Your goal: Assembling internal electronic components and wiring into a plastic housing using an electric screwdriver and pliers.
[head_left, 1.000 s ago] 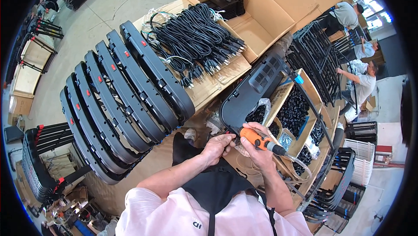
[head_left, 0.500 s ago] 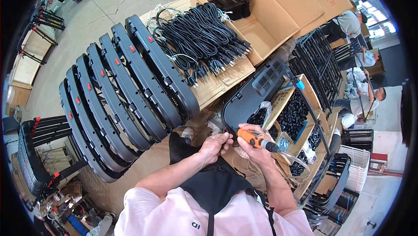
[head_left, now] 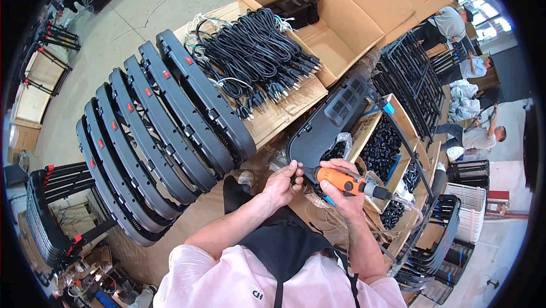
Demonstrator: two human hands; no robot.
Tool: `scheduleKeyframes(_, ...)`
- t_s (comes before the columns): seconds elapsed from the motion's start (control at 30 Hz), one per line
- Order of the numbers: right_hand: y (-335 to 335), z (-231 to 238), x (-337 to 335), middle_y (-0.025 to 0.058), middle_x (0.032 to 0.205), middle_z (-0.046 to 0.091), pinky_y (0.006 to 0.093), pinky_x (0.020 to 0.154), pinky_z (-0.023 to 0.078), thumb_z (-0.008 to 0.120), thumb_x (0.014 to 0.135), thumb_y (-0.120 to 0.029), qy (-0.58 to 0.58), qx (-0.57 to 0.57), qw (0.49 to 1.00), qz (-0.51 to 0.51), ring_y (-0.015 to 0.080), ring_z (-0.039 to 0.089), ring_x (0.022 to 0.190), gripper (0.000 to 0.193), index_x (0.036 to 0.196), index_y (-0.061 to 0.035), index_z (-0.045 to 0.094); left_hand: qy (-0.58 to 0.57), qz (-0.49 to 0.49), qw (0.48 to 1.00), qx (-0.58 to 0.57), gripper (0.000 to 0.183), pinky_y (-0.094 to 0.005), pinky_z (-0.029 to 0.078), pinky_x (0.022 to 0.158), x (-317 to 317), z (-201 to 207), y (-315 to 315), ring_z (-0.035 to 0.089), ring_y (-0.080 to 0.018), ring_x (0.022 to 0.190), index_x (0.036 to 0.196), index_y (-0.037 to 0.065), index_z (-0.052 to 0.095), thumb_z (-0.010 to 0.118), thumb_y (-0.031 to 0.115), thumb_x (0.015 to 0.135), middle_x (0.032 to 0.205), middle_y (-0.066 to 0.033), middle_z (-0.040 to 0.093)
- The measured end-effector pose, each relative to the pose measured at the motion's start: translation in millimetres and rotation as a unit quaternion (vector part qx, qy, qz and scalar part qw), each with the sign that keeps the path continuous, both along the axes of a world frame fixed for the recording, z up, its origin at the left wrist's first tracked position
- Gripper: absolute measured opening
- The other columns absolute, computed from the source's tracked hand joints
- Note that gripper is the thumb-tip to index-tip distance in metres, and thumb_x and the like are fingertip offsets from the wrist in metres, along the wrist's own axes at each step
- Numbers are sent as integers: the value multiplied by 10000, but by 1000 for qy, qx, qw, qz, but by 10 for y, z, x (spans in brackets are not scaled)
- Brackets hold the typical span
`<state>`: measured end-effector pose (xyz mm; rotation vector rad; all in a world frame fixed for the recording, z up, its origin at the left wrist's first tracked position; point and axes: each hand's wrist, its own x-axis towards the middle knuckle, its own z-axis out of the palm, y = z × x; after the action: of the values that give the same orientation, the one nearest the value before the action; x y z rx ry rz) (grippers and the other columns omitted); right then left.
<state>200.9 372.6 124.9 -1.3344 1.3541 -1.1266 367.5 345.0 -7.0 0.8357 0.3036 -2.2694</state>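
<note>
Your fingers of the right hand (head_left: 344, 186) are wrapped around an orange power screwdriver (head_left: 347, 182), while your left hand (head_left: 281, 183) pinches the near end of a long black plastic housing (head_left: 333, 120). This housing lies tilted over the bench edge, just beside small cardboard bins (head_left: 392, 137) of black parts. Behind stands a big open brown carton (head_left: 352, 7) with red print on its flap, next to a bundle of black cables (head_left: 256, 52).

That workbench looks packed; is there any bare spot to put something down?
Little. A cardboard strip lies bare between the cables and the black housing. The open box has floor free. Around both hands, left and right, it is crowded.
</note>
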Motion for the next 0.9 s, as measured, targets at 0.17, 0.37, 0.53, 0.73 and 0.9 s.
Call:
scheduleKeyframes(0.17,-36,51,-38,157,1299,699,408,1101,521,758,887,49,24,-17,1000,3,252,650,1265,540,1374,-1,531,41,-4,999,3,238,-241,420,584,-15,44,-144,519,-121,715,1143,90,648,580,316,1111,863,8,593)
scheduleKeyframes(0.37,-191,96,24,159,1296,703,401,1099,520,765,890,33,2,-8,1000,-11,239,663,1233,521,1362,1,547,43,-5,999,0,292,-261,463,613,-91,144,-252,538,-134,711,1133,87,656,566,364,1113,844,4,596)
scheduleKeyframes(0.53,-501,36,81,146,1300,701,370,1084,519,775,894,18,8,-7,999,-35,210,662,1215,524,1367,4,552,-47,-12,998,-35,373,-295,519,671,-105,211,-291,649,-179,770,1111,73,631,466,405,1145,962,-61,701)
scheduleKeyframes(0.73,-855,-63,142,129,1260,707,336,1037,541,778,888,49,15,-3,999,-43,185,665,1181,481,1330,18,591,-69,-75,989,-111,287,-289,555,707,-7,200,-249,689,-167,850,1153,52,643,467,278,1151,1057,-71,722)
scheduleKeyframes(0.9,-1009,-239,168,115,1221,708,327,991,556,782,896,20,20,-15,1000,-5,175,684,1099,459,1316,9,598,-44,-93,988,-116,281,-263,548,703,68,128,-259,675,-124,860,1250,49,679,536,260,1133,1061,-32,718)
